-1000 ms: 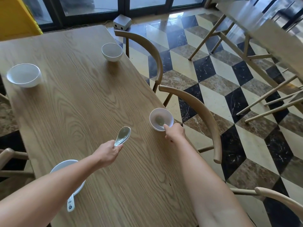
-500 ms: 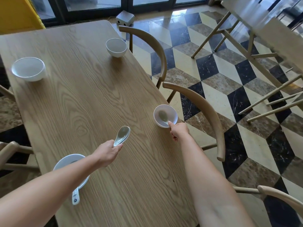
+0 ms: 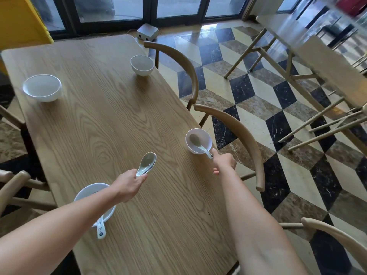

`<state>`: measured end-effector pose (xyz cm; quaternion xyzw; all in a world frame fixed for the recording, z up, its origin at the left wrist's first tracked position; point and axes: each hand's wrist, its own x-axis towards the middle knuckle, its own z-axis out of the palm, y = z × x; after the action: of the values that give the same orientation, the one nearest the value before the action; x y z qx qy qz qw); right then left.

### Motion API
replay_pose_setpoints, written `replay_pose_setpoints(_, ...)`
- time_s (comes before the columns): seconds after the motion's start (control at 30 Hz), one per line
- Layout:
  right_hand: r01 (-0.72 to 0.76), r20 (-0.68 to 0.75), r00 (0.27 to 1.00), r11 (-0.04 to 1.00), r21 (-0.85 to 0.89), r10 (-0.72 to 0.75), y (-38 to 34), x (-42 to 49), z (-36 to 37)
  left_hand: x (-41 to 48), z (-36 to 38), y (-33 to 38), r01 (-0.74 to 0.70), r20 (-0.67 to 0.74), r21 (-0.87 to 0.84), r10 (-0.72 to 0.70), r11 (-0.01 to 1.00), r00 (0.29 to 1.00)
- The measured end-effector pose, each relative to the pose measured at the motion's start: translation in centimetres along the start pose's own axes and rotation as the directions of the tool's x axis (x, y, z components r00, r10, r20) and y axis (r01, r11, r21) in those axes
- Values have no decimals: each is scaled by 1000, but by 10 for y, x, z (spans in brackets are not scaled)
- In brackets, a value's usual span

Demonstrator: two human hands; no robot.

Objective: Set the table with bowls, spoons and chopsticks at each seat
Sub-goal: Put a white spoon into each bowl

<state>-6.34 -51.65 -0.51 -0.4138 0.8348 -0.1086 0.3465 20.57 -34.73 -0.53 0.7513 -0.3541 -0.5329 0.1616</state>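
Several white bowls stand on the wooden table [image 3: 119,108]. My left hand [image 3: 129,185] grips a ceramic spoon [image 3: 147,162] by its handle, held above the table's middle. The near right bowl [image 3: 205,136] has a spoon [image 3: 195,140] lying in it, with the handle over the rim. My right hand [image 3: 224,162] is just behind that bowl, its straight forefinger touching the handle's end and its thumb apart. The near left bowl [image 3: 87,193] lies partly under my left forearm, with a spoon handle [image 3: 100,231] sticking out. The far left bowl [image 3: 41,87] and far right bowl [image 3: 142,65] hold nothing. No chopsticks are in view.
Curved wooden chairs stand along the right side [image 3: 244,135] [image 3: 178,62], another at the bottom right [image 3: 337,239] and one at the left [image 3: 12,185]. A second table [image 3: 327,62] stands across the chequered floor. A grey box [image 3: 148,32] sits by the windows.
My right hand has laid its spoon into the near right bowl and loosened its pinch, so only the forefinger touches the handle. My left hand keeps its spoon in about the same place.
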Motion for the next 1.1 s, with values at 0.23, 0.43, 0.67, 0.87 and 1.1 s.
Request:
replay_pose_setpoints(0.23, -32, -16, 999, 998, -58, 31, 28, -78, -21, -43, -10, 5, -104, 9, 62, 104, 993, 995)
replay_pose_setpoints(0.43, -139, 398, 915, 881, 453, -60, 47, -238, 16, -110, -24, -16, -79, 186, -166, 110, 983, 976)
replay_pose_setpoints(0.67, 14, 358, 907, 865, 502, -222, 90, -419, 84, -207, -55, -136, -212, 279, -281, 291, 936, 915)
replay_pose_setpoints(0.87, -15, 433, 868, 857, 515, -245, 130, -554, 165, -271, -106, -263, -164, 348, -327, 280, 931, 895)
replay_pose_setpoints(1.1, -62, 487, 838, 842, 536, -248, 120, -635, 202, -330, -163, -317, -128, 309, -364, 250, 923, 918)
